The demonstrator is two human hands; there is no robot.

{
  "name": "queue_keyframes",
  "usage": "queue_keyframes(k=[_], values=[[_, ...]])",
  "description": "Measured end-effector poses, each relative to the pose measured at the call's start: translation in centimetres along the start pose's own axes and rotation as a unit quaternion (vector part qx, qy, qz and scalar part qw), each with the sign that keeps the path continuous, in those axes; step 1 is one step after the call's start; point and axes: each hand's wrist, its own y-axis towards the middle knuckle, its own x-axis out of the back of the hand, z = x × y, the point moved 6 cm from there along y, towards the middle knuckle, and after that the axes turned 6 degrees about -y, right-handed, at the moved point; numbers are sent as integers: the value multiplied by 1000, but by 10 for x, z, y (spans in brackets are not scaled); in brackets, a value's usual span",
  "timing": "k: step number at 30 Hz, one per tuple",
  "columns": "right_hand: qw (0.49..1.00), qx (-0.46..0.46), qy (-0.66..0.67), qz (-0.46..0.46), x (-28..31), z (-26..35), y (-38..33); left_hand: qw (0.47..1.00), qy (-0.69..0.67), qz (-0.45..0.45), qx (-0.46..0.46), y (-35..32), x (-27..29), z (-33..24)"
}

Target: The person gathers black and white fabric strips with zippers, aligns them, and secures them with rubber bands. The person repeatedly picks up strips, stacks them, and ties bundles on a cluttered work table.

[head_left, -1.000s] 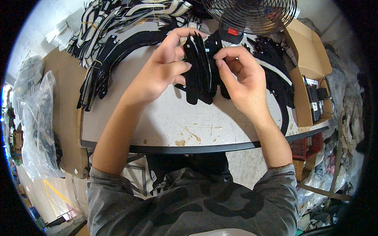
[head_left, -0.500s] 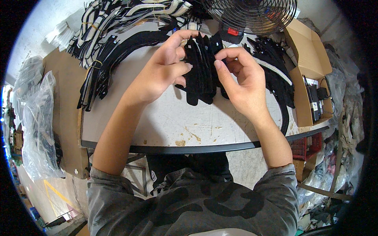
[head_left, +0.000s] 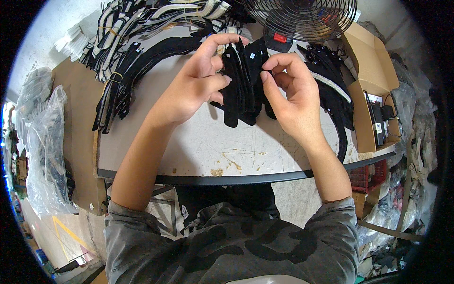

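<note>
A bunch of flat black fabric strips [head_left: 231, 102], some with small white tags, stands over the middle of the table. My left hand [head_left: 196, 85] is closed round its left side, with the index finger across the top and the other fingers against the near face. At the bunch's right side, my right hand [head_left: 295, 92] has thumb and index finger pinched on the edge of a black strip [head_left: 257, 59] with a white tag. This strip stands a little apart from the others. Its lower part is partly hidden among the rest.
Curved black strips [head_left: 156, 59] lie on the left of the table [head_left: 198, 154], black-and-white bundles [head_left: 184, 14] behind them. More black strips [head_left: 333, 94] lie on the right, beside an open cardboard box [head_left: 364, 113]. A wire-guarded fan [head_left: 302, 16] stands at the back.
My right hand has shifted slightly to the right. The tagged strip near it has spread away from the bunch and shows more of its face. My left hand has hardly moved.
</note>
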Motion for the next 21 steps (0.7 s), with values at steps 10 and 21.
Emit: queue_keyframes(k=[10, 21], values=[[999, 31, 23, -17, 0, 2, -1, 999, -54, 7, 4, 0, -1, -3], [996, 72, 26, -45, -2, -1, 0, 997, -69, 21, -2, 0, 4, 2]])
